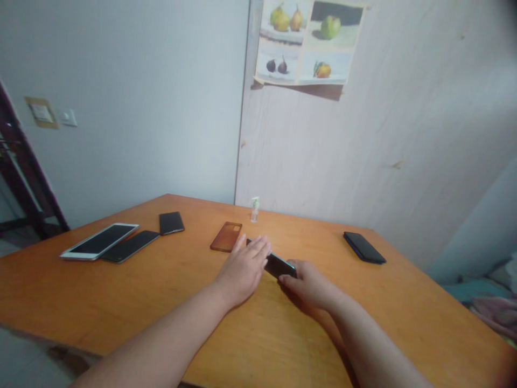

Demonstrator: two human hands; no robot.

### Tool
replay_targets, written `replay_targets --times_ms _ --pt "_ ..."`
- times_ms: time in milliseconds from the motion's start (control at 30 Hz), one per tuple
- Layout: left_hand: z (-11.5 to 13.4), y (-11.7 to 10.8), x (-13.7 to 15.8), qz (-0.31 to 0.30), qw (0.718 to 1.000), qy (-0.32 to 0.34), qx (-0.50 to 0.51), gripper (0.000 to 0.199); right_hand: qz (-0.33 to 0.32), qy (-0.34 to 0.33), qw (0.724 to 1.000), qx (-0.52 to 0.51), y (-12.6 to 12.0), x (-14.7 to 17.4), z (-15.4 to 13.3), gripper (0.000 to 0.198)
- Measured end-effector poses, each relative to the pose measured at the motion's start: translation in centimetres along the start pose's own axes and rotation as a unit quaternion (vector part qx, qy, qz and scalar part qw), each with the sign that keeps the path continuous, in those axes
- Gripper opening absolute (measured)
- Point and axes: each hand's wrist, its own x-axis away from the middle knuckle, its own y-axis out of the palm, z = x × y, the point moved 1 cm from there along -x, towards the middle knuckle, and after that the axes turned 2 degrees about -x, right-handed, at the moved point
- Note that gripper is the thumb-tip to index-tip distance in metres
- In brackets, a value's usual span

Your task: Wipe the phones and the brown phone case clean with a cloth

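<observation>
A dark smartphone (278, 266) is held at a slant just above the middle of the wooden table. My right hand (309, 283) grips its near right end, thumb on one side and fingers on the other. Across the far left part of its screen lies my left hand (244, 268), fingers stretched out flat and thumb apart. That hand covers much of the phone, and whatever may be under the palm is hidden. Just beyond my left hand rests a brown see-through phone case (226, 237). A small clear spray bottle (254, 209) stands upright behind it.
On the left of the table (194, 302) lie a white tablet (99, 242), a black phone (131, 247) touching it, and a smaller dark phone (171, 222). A black wallet-like case (364, 248) lies near the right edge. The wall rises behind the table.
</observation>
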Motion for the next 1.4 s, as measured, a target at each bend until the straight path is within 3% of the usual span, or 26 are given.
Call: replay_targets --times_ms 100,167,367,467,667,733,800,967,1033,1200,1400 --pt "-1.6 0.4 0.1 0.004 0.998 -0.063 -0.006 0.042 -0.006 0.009 1.0 -0.006 -0.1 0.1 0.0 0.008" --pt "-1.7 0.7 0.2 0.008 0.998 -0.066 0.0 0.043 -0.008 0.01 1.0 -0.01 -0.1 0.1 0.0 0.008" --pt "1.7 0.3 0.4 -0.015 0.996 0.075 0.042 0.045 -0.004 -0.024 0.999 -0.021 -0.1 -0.2 0.3 0.006" --pt "2.2 0.2 0.4 -0.021 0.994 0.099 0.046 0.045 -0.006 -0.04 0.999 -0.027 0.0 -0.3 0.5 0.006" --pt "-1.5 1.1 0.1 0.026 0.998 -0.044 0.033 0.043 -0.01 0.012 0.999 -0.035 0.0 0.0 0.5 0.008" --pt "-2.1 1.3 0.2 0.035 0.997 -0.064 0.034 0.043 -0.014 0.015 0.999 -0.047 0.1 0.1 0.5 0.008" --pt "-1.6 1.2 0.3 0.029 0.998 -0.042 0.043 0.044 -0.019 0.022 0.998 -0.063 0.2 0.0 0.6 0.007" --pt "1.8 0.5 0.4 -0.008 0.992 0.1 0.079 0.047 -0.014 -0.024 0.997 -0.068 0.1 -0.4 0.6 0.006" --pt "2.1 0.4 0.3 -0.009 0.99 0.111 0.081 0.047 -0.014 -0.03 0.997 -0.071 0.1 -0.4 0.4 0.006" --pt "-0.7 1.3 0.1 0.029 0.998 0.009 0.064 0.047 -0.022 0.038 0.995 -0.087 0.3 -0.2 0.7 0.006" --pt "-3.6 2.0 -0.1 0.068 0.989 -0.082 0.103 0.045 -0.025 0.039 0.993 -0.108 0.2 -0.2 0.9 0.007"
